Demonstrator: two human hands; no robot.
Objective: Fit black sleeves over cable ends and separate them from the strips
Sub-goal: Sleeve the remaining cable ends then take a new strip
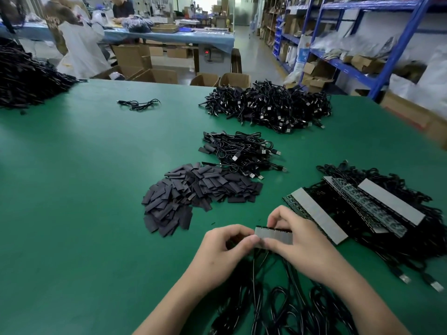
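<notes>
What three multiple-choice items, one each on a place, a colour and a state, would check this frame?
1. Where does the sleeve pile lie?
A. on the table
B. on a shelf
C. in a box

2. What colour is the table?
A. blue
B. green
C. white

3. How is the nearest strip held?
A. it lies free
B. by the left hand and the right hand
C. by one hand only

Answers:
1 A, the pile rests on the table top.
2 B, the top is green.
3 B, fingers of both hands pinch the strip.
</notes>
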